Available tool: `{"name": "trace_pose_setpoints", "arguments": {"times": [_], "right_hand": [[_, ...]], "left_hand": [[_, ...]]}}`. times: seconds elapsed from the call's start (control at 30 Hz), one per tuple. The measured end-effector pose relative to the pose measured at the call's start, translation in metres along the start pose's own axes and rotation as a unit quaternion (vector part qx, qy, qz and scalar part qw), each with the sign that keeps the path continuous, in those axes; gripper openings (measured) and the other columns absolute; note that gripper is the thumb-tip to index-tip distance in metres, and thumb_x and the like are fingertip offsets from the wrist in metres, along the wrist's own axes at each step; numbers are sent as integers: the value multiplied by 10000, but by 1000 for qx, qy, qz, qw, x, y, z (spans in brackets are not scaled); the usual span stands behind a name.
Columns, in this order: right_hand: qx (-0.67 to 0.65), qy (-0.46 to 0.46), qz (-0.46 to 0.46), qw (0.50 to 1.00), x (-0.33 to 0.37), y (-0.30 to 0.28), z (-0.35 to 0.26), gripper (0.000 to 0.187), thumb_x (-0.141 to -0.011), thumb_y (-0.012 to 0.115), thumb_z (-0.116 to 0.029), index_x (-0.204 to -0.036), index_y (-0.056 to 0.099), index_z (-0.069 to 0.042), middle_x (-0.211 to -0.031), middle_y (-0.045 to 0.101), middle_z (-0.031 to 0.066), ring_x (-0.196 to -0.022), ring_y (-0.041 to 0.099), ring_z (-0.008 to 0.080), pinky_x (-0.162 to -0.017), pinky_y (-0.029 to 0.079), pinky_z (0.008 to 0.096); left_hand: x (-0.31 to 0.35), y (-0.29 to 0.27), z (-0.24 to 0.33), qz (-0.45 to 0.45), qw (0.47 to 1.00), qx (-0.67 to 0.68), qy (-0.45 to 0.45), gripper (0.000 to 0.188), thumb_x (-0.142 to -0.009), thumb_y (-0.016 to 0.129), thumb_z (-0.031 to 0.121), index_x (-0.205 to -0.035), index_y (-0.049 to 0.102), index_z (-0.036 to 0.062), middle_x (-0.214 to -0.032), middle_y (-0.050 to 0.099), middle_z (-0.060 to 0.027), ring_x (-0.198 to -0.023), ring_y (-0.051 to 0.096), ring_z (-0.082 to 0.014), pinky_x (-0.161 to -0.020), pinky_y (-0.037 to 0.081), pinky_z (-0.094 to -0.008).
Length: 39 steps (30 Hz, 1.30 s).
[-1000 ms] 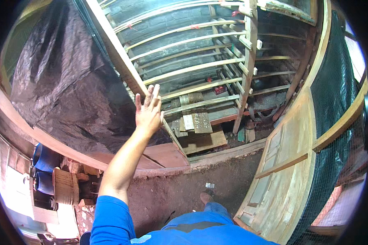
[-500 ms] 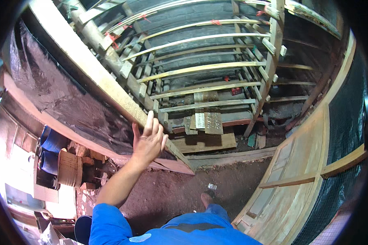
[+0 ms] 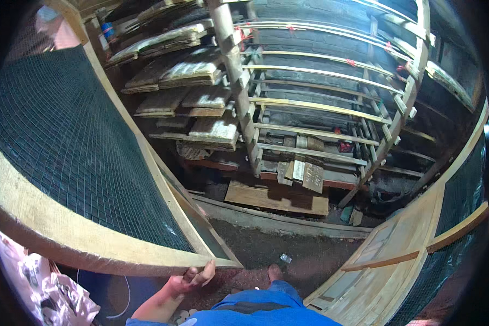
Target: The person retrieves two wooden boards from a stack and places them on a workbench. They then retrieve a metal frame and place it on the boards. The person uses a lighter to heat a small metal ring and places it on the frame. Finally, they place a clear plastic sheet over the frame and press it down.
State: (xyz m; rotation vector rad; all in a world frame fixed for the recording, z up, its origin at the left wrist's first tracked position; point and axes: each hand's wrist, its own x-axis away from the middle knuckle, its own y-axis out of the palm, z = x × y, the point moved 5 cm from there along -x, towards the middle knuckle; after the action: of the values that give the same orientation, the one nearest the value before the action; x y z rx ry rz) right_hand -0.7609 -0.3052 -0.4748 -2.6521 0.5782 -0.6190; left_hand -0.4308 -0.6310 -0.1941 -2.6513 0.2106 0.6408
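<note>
A wood-framed door with dark green wire mesh fills the left side. At its near edge, low in the picture, my left hand has its fingers bent over the frame. The forearm comes in from the lower edge. My right hand does not show. My blue clothing and one foot are at the bottom, with the foot on the dirt floor.
Ahead stands a wooden slatted rack; boards and pale slabs are stacked on the shelves at its left. A plank lies below. Another wooden door panel stands at right. White plastic bags are at lower left.
The door has swung toward me, so its mesh face now shows. My left hand has come down and nearer with its edge. The view has turned left, bringing in the loaded shelves.
</note>
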Motion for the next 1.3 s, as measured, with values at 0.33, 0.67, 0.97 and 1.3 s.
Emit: {"name": "trace_pose_setpoints", "arguments": {"times": [0.33,0.67,0.97,1.3], "right_hand": [[-36,-93,-44,994,89,11,11,753,-783,739,-513,-1233,571,66,-1266,593,211,-1142,566,317,-969,441,386],[-76,-171,-134,973,104,4,35,727,-777,776,-477,-1234,576,52,-1261,599,201,-1135,571,306,-959,451,383],[60,-140,-96,984,193,166,-74,604,-835,745,-332,-1297,525,-12,-1261,602,160,-1156,549,308,-967,453,404],[107,-154,-143,972,222,374,-138,550,-885,649,-375,-1296,528,-30,-1253,606,164,-1170,548,334,-955,461,411]], "left_hand": [[225,-84,-52,69,809,308,-495,1041,-825,584,153,-1481,-222,92,-1532,-241,-286,-1439,-132,-479,-1135,-31,-608],[309,-114,-183,11,603,178,-778,632,-941,489,57,-1480,181,-60,-1488,349,-237,-1383,350,-330,-1146,258,-418],[423,-89,-202,86,489,112,-861,485,-1012,504,169,-1386,318,-77,-1311,533,-219,-1209,536,-286,-1063,382,-385],[620,-112,-157,-85,689,-117,-710,646,-900,650,353,-1430,425,61,-1404,442,-270,-1318,397,-437,-1072,328,-578]]}}
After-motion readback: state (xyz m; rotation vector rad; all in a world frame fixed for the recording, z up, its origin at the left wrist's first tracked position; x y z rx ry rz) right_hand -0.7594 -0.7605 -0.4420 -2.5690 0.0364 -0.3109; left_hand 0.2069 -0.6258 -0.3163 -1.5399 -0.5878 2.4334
